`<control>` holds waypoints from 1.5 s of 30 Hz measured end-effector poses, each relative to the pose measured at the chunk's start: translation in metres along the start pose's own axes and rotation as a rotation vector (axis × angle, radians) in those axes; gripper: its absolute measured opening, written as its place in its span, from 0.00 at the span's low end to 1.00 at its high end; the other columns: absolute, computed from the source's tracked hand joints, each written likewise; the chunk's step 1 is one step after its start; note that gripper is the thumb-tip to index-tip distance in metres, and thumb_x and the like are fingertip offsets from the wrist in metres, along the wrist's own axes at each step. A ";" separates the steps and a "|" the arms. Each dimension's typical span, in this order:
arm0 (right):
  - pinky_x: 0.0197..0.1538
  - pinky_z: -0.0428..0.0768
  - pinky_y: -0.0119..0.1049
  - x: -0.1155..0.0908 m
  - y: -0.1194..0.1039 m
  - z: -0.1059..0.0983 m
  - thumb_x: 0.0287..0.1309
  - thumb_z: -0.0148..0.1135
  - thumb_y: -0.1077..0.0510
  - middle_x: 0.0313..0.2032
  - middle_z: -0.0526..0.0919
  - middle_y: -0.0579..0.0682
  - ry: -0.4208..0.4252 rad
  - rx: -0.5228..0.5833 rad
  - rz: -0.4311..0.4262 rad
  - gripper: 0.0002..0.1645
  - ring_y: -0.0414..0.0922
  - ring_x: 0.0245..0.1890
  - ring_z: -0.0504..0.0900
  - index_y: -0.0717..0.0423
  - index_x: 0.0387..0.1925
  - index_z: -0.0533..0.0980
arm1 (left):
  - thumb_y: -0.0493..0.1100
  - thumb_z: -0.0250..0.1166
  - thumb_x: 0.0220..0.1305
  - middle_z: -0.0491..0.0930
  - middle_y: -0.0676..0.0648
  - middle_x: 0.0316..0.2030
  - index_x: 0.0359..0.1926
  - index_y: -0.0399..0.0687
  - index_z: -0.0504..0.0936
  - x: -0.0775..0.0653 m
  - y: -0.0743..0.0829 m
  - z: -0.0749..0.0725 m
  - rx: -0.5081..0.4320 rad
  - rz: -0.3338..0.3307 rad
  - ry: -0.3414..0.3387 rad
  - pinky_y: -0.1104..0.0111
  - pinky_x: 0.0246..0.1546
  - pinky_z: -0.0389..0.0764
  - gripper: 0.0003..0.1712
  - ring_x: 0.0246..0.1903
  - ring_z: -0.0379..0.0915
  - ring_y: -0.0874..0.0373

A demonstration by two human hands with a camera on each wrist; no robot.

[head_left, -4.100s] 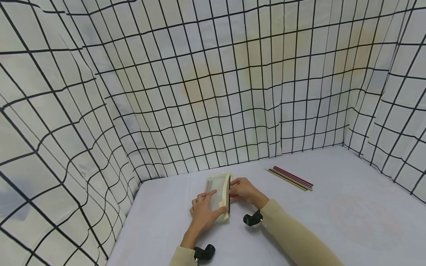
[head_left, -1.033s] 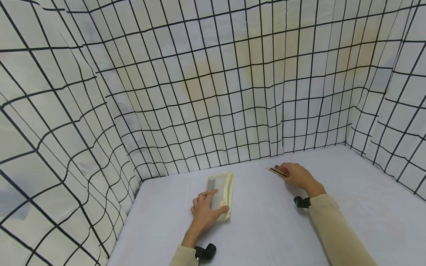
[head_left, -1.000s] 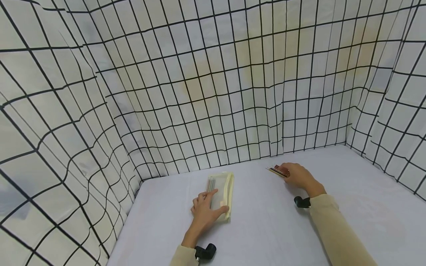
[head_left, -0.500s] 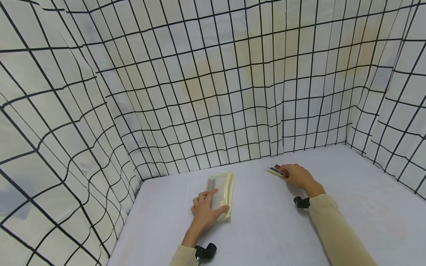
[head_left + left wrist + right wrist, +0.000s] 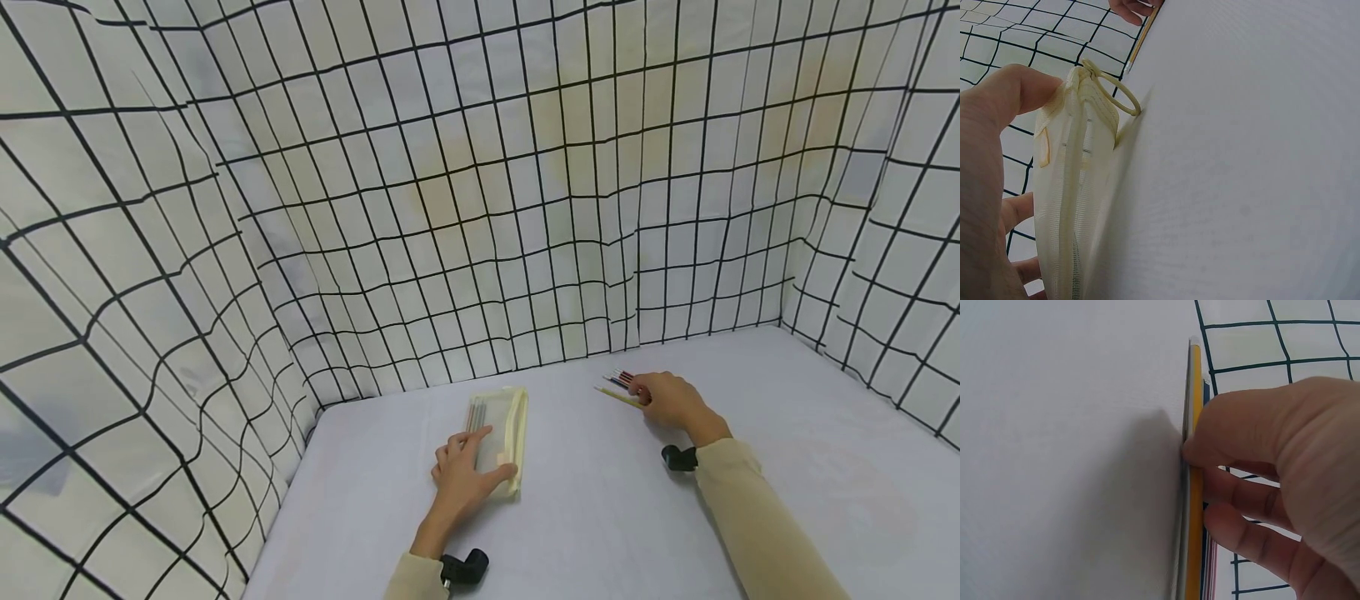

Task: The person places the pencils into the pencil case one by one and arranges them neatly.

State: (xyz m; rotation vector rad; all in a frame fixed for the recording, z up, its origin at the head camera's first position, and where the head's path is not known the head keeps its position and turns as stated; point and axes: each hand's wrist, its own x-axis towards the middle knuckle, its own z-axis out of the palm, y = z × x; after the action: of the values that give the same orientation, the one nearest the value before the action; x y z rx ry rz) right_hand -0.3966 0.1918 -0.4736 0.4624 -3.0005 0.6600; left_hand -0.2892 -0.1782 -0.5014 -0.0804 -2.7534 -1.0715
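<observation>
The right hand (image 5: 670,401) has a yellow pencil (image 5: 618,397) pinched between thumb and fingertips; the pencil's pale-tipped end juts out past the grip toward the far left, and its other end is hidden by the hand in the head view. Just on its far side, under the curled fingers, lie other pencils (image 5: 618,379), a dark blue one and reddish ones among them, fanned slightly away from the yellow one.

Well to the left, the left hand (image 5: 459,478) rests spread across a cream mesh pouch (image 5: 492,415), thumb on its near right corner by the zip, fingers over its left part. Inside, slim sticks (image 5: 477,412) show along the left side; they look like pencils, though the mesh blurs them. A cord loop (image 5: 1121,95) sticks out at the pouch's near end.

Between pouch and pencils runs a broad stretch of white cloth (image 5: 573,483), which also spreads wide to the near side and the right. The tips sit near its far edge, where a black-gridded backdrop (image 5: 480,183) rises; the same grid borders the left edge, well apart from the pouch.
</observation>
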 end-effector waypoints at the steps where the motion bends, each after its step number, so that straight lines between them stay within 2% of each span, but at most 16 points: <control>1: 0.38 0.72 0.41 0.000 0.000 0.000 0.58 0.62 0.68 0.34 0.82 0.49 -0.001 0.000 0.005 0.16 0.46 0.33 0.75 0.54 0.47 0.82 | 0.65 0.74 0.50 0.66 0.39 0.67 0.70 0.59 0.74 0.000 0.000 0.000 -0.004 -0.002 -0.001 0.39 0.59 0.55 0.46 0.64 0.55 0.37; 6: 0.40 0.74 0.42 0.001 0.001 0.001 0.56 0.63 0.68 0.36 0.83 0.50 -0.001 0.014 0.012 0.17 0.47 0.34 0.76 0.53 0.47 0.81 | 0.65 0.73 0.50 0.65 0.40 0.68 0.70 0.60 0.74 0.001 0.000 0.001 -0.023 -0.016 -0.003 0.39 0.60 0.55 0.46 0.64 0.54 0.39; 14: 0.38 0.74 0.41 0.001 -0.003 -0.006 0.54 0.64 0.67 0.37 0.83 0.50 0.006 0.064 0.003 0.17 0.47 0.34 0.77 0.52 0.46 0.81 | 0.65 0.73 0.50 0.66 0.39 0.67 0.70 0.59 0.74 0.001 0.000 0.001 -0.015 -0.001 0.007 0.38 0.59 0.55 0.46 0.64 0.55 0.38; 23: 0.33 0.72 0.37 0.002 -0.008 -0.010 0.52 0.66 0.68 0.35 0.81 0.50 0.007 0.165 0.023 0.22 0.46 0.33 0.75 0.56 0.51 0.80 | 0.65 0.73 0.50 0.65 0.39 0.68 0.70 0.59 0.74 0.001 0.000 0.001 0.004 -0.001 0.003 0.38 0.59 0.56 0.46 0.64 0.55 0.37; 31: 0.37 0.75 0.38 0.005 -0.009 -0.009 0.53 0.68 0.68 0.37 0.81 0.51 0.024 0.224 0.026 0.24 0.47 0.37 0.76 0.56 0.54 0.79 | 0.65 0.74 0.50 0.65 0.39 0.68 0.70 0.59 0.74 0.000 0.000 0.000 0.007 -0.003 0.003 0.37 0.58 0.55 0.46 0.64 0.55 0.37; 39: 0.36 0.76 0.36 0.003 -0.018 -0.010 0.51 0.65 0.69 0.37 0.82 0.54 0.041 0.322 -0.026 0.26 0.46 0.36 0.78 0.62 0.55 0.79 | 0.65 0.73 0.50 0.65 0.39 0.68 0.70 0.59 0.74 0.001 0.000 0.001 -0.006 -0.010 0.007 0.37 0.60 0.55 0.46 0.65 0.54 0.36; 45: 0.34 0.81 0.37 0.004 -0.021 -0.010 0.53 0.62 0.70 0.41 0.81 0.57 0.013 0.427 -0.009 0.28 0.46 0.33 0.80 0.63 0.59 0.76 | 0.64 0.73 0.50 0.66 0.39 0.67 0.70 0.59 0.74 0.002 0.000 0.001 -0.004 0.001 0.009 0.37 0.60 0.55 0.46 0.65 0.54 0.36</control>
State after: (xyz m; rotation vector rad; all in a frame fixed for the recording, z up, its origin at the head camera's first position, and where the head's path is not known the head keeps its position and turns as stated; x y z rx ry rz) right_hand -0.3941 0.1768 -0.4560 0.4806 -2.8344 1.3031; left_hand -0.2910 -0.1775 -0.5016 -0.0773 -2.7424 -1.0750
